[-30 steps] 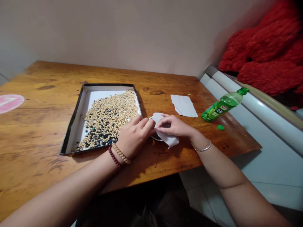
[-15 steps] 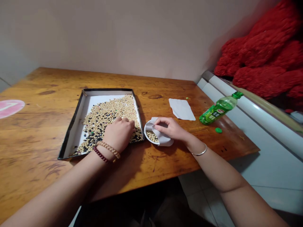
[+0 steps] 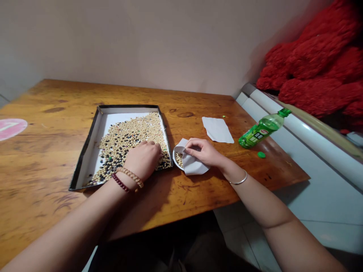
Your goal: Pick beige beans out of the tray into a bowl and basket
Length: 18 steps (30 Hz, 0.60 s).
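My left hand (image 3: 143,158), with two bracelets at the wrist, rests curled over the front right part of a shallow black-edged tray (image 3: 111,112). In the tray lie many pale beans (image 3: 146,126) mixed with dark ones (image 3: 109,166). The fingers are closed and their tips hidden, so what they hold cannot be made out. Just right of the tray, my right hand (image 3: 204,152) pinches a piece of white paper (image 3: 194,166). This paper lies bent across a small white bowl (image 3: 177,166) holding pale beans, covering most of it.
Behind my right hand lies another white paper sheet (image 3: 217,129) on the wooden table (image 3: 181,200). A green bottle (image 3: 263,130) stands tilted in view at the right, with a green cap (image 3: 261,155) nearby. A red fluffy mass (image 3: 314,68) sits beyond.
The paper in my right hand has shifted and now spreads over more of the bowl, leaving fewer beans visible. My left hand stays nearly in place.
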Tool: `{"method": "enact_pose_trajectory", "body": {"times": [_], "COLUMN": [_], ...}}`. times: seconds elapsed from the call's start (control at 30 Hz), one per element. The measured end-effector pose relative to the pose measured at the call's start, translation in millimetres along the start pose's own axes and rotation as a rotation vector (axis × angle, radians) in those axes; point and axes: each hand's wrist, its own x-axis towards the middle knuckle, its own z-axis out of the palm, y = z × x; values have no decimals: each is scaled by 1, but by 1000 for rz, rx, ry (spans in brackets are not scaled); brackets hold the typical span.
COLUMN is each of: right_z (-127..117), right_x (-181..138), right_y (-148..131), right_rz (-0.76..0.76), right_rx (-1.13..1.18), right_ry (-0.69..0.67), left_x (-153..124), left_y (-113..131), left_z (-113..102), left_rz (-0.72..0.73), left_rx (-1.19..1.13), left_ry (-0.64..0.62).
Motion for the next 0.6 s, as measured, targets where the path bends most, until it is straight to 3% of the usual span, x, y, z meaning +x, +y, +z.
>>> {"method": "enact_pose_trajectory", "body": {"times": [0.13,0.23,0.4,0.6], "right_z": [0,1,3,2], "right_x": [0,1,1,-1], "right_y": [0,1,-1,-4], "right_rz": [34,72,99,55], "right_rx": [45,106,184,92], "right_ry": [22,57,104,-37], "left_x": [-1,-1,-3,-4], "left_y": [2,6,20,34], "left_z": [-4,-10,-11,1], "left_rz": [-11,7,189,253], "left_rx": [-15,-104,-326,-215], "left_ry": [-9,103,239,413]}}
